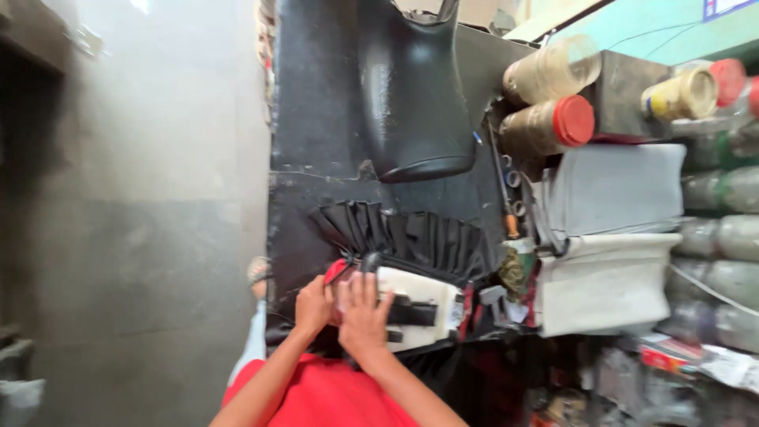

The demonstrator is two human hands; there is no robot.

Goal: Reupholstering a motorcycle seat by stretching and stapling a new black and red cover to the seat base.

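Both hands rest on the near end of a white shoe (pixel 415 304) that lies on a black work surface (pixel 316 142). The left hand (pixel 314 307) is curled against the shoe's red-trimmed end. The right hand (pixel 364 316) lies flat on top of the shoe with fingers spread, pressing rather than clenched. Whether either hand actually grasps the shoe cannot be told.

The shoe's long axis runs left to right across the view, with the red-trimmed end at the hands and the other end toward the shelves. A black strap crosses its middle.

Just beyond the shoe lies a pleated black piece of material (pixel 411 237). Beyond that stands a glossy black boot-shaped form (pixel 415 95).

To the right of the shoe, two pale folded sheets (pixel 613 237) are stacked. Above them lie two round jars on their sides: one clear (pixel 549 71), one with a red lid (pixel 549 125). Further right is a jar with a yellow label (pixel 680 95). Rows of blurred clear containers (pixel 723 213) fill the shelves. Below the sheets lies a flat red-edged package (pixel 668 357).
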